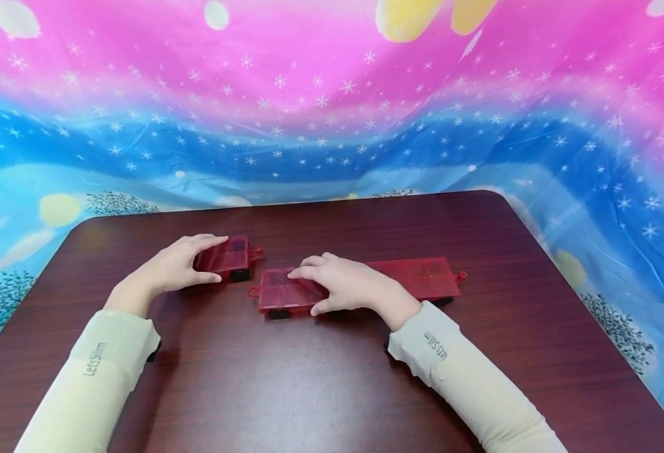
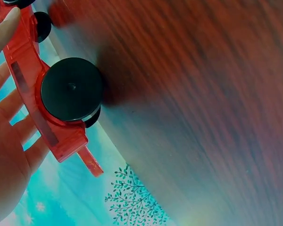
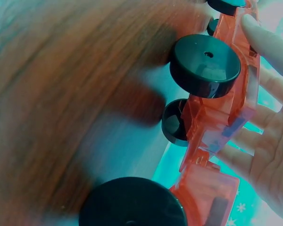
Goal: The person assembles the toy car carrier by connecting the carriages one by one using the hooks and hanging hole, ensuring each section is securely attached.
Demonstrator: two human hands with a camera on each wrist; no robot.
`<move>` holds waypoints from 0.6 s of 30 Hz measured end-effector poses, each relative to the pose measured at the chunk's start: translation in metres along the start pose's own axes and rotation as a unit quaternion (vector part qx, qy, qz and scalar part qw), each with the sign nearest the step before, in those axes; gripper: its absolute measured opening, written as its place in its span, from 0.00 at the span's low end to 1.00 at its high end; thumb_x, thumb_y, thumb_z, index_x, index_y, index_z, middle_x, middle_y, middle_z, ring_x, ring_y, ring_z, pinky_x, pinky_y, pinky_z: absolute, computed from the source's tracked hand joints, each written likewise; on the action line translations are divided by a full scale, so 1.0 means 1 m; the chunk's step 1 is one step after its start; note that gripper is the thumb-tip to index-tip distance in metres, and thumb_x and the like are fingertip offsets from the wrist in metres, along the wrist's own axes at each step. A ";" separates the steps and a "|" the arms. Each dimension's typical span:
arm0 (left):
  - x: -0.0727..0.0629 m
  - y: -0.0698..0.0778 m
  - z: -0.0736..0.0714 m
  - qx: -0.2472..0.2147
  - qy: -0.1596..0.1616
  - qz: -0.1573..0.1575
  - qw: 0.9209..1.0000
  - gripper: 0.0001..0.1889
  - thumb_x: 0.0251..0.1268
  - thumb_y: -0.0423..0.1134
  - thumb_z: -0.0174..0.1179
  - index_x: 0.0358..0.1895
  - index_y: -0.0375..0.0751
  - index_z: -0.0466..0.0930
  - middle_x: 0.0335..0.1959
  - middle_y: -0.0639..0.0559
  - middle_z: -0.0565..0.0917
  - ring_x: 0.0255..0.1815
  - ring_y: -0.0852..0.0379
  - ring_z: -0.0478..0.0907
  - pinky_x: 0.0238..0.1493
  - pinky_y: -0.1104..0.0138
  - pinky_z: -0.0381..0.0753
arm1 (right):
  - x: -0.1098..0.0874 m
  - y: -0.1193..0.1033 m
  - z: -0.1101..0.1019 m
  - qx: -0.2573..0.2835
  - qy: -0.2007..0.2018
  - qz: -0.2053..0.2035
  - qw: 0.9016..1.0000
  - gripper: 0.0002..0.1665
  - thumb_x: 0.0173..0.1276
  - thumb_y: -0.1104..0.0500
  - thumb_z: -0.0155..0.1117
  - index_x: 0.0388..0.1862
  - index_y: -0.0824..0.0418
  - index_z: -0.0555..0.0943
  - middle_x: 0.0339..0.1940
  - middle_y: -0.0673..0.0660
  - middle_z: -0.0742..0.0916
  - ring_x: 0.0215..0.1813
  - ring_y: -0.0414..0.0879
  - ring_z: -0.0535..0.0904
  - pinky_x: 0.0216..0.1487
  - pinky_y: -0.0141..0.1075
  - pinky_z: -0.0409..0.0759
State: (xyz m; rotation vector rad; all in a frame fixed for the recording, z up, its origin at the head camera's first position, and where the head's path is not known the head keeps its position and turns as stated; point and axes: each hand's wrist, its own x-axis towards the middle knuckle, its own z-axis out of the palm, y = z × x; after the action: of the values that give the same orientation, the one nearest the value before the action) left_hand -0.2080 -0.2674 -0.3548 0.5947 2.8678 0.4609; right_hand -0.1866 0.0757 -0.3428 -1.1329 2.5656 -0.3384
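A translucent red toy car base (image 1: 232, 255) with black wheels is on the left of the table, gripped by my left hand (image 1: 176, 264). Its thumb lies along the near side and its fingers reach over the far side. A red peg coupling (image 1: 257, 253) sticks out of its right end. My right hand (image 1: 354, 283) holds a second red car base (image 1: 278, 290), thumb at the near side. This one has a ring coupling (image 1: 253, 292) facing left. Behind it, a third red car base (image 1: 431, 277) is hitched on, as the right wrist view shows.
All three stand on a dark brown wooden table (image 1: 287, 384) with rounded far corners. A pink and blue snowflake-patterned cloth (image 1: 320, 113) hangs around its back and sides. A gap separates the left car base from the hitched pair.
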 end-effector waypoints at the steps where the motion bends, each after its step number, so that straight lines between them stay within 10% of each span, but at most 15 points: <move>1: 0.000 0.000 0.000 0.003 0.000 -0.001 1.000 0.43 0.58 0.46 0.71 0.76 0.41 0.62 0.72 0.32 0.65 0.70 0.31 0.62 0.65 0.36 0.69 | 0.000 -0.001 0.000 -0.001 0.000 0.002 1.000 0.42 0.62 0.46 0.73 0.74 0.43 0.68 0.74 0.52 0.71 0.70 0.48 0.68 0.65 0.45 0.76; 18: -0.011 0.009 -0.007 0.017 0.004 0.009 1.000 0.44 0.55 0.47 0.73 0.75 0.42 0.64 0.71 0.33 0.68 0.68 0.31 0.65 0.61 0.38 0.74 | -0.005 0.006 -0.001 0.003 0.005 0.001 1.000 0.41 0.63 0.46 0.73 0.73 0.42 0.69 0.75 0.52 0.70 0.72 0.48 0.66 0.67 0.44 0.75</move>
State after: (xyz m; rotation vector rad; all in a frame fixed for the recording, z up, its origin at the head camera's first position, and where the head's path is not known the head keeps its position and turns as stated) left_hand -0.1964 -0.2657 -0.3434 0.6260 2.8864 0.4196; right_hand -0.1875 0.0835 -0.3424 -1.1291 2.5715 -0.3517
